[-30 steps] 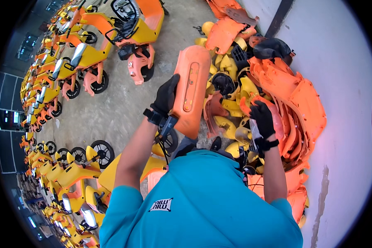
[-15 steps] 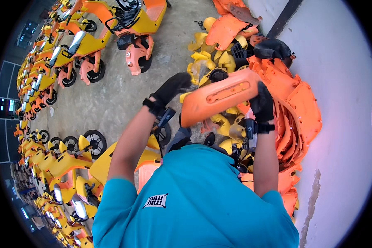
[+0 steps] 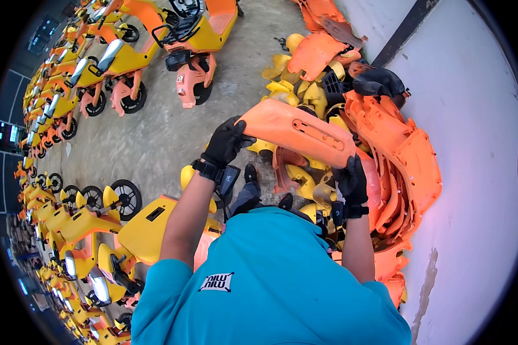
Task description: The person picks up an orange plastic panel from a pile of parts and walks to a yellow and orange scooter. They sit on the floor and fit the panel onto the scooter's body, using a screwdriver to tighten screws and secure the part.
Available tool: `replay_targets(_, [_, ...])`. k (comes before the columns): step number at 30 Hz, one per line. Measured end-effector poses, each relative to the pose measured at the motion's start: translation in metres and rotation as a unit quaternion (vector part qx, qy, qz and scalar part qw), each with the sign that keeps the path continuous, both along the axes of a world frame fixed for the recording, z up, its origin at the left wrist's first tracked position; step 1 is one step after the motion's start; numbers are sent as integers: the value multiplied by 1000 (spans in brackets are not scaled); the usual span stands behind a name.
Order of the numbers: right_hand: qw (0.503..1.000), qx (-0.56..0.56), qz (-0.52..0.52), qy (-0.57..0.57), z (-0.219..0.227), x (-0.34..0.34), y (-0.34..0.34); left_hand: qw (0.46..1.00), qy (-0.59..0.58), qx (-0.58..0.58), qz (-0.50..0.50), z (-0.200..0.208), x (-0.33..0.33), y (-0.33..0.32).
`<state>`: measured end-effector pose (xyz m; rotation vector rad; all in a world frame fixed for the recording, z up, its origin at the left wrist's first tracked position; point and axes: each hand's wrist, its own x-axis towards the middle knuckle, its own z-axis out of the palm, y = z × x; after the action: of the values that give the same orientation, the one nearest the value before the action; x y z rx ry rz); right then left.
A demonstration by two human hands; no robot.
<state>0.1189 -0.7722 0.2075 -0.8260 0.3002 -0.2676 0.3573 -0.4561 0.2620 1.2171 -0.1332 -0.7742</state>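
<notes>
Orange panel [image 3: 285,130] above grey floor [image 3: 155,135]

Pointing away from the wearer a second ago in the left hand [image 3: 224,141] alone, the orange panel [image 3: 288,129] now spans crosswise between both hands. Half a second ago its end toward the wall [image 3: 472,201] edge of the floor [image 3: 155,138] sat higher in view; now that end dips. The left hand, then off the panel, grips its other end; the right hand [image 3: 352,179] is lower. A black shoe [image 3: 251,172], previously covered, shows.
</notes>
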Motion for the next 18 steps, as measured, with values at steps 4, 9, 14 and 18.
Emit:
replay_targets(4, [999, -16, 29, 29, 30, 5, 14, 996, -42, 67, 34, 5, -1, 3])
replay_targets(9, [991, 27, 125, 35, 10, 5, -5, 996, -20, 52, 76, -8, 7, 16])
replay_targets(14, [993, 75, 77, 52, 14, 41, 14, 985, 68, -24, 159, -42, 24, 30])
replay_targets(18, [990, 91, 71, 76, 17, 92, 38, 973, 137, -74, 168, -66, 45, 23])
